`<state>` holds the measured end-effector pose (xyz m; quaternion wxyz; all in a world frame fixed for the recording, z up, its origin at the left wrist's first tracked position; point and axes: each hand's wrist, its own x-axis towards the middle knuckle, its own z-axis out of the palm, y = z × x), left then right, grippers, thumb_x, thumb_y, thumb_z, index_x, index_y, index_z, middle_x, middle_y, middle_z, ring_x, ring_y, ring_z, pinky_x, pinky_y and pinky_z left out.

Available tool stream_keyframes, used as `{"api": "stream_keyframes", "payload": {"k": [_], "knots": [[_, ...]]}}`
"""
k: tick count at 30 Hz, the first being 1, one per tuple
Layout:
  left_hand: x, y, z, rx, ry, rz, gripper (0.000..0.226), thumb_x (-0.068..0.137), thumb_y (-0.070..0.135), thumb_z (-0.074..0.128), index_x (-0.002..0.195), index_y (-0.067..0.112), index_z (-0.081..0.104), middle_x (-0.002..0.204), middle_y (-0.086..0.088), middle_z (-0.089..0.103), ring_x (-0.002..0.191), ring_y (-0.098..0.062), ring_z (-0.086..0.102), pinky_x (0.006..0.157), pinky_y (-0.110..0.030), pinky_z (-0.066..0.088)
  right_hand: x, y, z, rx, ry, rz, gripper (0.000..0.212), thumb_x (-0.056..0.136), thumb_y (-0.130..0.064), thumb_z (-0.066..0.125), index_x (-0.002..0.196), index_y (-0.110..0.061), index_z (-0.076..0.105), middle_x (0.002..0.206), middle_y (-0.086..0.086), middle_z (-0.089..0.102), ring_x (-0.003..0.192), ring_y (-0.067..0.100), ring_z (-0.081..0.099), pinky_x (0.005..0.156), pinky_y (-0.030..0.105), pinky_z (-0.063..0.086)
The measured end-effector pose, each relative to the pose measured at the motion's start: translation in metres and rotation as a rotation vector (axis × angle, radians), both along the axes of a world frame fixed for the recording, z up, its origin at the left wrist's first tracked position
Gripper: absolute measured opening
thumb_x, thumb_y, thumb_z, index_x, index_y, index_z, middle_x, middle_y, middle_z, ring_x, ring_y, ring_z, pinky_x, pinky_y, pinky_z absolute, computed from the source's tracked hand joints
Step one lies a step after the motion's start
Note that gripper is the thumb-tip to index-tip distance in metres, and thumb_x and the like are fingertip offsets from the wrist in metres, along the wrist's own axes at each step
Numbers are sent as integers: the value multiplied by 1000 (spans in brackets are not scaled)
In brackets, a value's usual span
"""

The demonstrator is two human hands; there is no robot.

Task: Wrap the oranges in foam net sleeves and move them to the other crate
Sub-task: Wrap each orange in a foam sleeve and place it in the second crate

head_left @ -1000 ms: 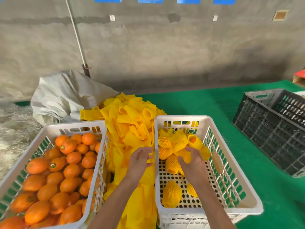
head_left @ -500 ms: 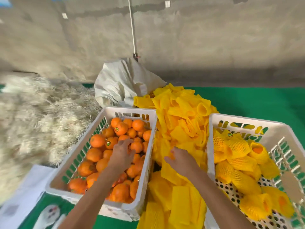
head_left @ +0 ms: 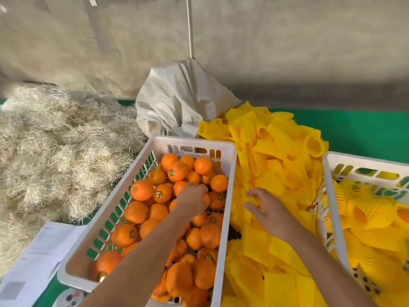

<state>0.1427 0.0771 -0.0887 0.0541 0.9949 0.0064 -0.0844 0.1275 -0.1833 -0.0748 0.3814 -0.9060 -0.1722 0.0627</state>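
Observation:
A white crate (head_left: 194, 141) in the middle holds several bare oranges (head_left: 141, 189). My left hand (head_left: 192, 200) reaches into it, fingers curled down over one orange (head_left: 207, 200) near the crate's right wall. To its right lies a heap of yellow foam net sleeves (head_left: 276, 156). My right hand (head_left: 269, 208) rests on that heap, thumb and fingers pinching one sleeve (head_left: 254, 199). A second white crate (head_left: 354, 158) at the right edge holds several oranges wrapped in yellow net (head_left: 371, 211).
A crumpled white sack (head_left: 177, 103) sits behind the crates against a concrete wall, with a thin pole (head_left: 190, 27) rising from it. Pale straw (head_left: 55, 147) covers the floor at the left. Papers (head_left: 37, 258) lie at the lower left. Green matting (head_left: 365, 129) shows at the back right.
Both hands left the right crate with the wrapped oranges. My left hand went into the orange crate and closed over one orange; my right hand moved onto the sleeve heap. The view swung left.

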Motion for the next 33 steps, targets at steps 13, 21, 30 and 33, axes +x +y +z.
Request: {"api": "stream_keyframes", "payload": {"k": [13, 21, 30, 33], "knots": [[3, 10, 56, -565, -425, 175, 38, 86, 40, 77, 115, 17, 70, 90, 6, 64, 83, -13, 65, 67, -28, 55, 12, -4, 11, 447, 77, -344, 20, 82, -15, 84, 89, -24, 67, 95, -3, 70, 86, 13, 61, 73, 24, 46], [1, -81, 76, -1638, -182, 314, 29, 108, 40, 53, 127, 20, 62, 117, -21, 71, 83, -37, 77, 69, -44, 66, 11, -13, 31, 661, -245, -479, 17, 107, -18, 49, 105, -27, 63, 101, 1, 68, 87, 2, 61, 75, 12, 48], [2, -154, 52, -1575, -62, 184, 91, 79, 71, 74, 155, 37, 38, 149, 9, 52, 128, -18, 61, 85, -19, 57, 12, -25, 36, 442, -423, -501, 21, 102, -30, 57, 120, -19, 61, 111, -10, 65, 102, -1, 61, 82, 13, 48], [4, -151, 43, -1432, -12, 114, 125, 56, 80, 82, 160, 42, 23, 155, 19, 43, 139, -3, 45, 99, -13, 44, 7, -21, 37, 484, -330, -430, 18, 98, -20, 66, 115, -24, 67, 107, -24, 66, 102, -11, 60, 81, 10, 49]]}}
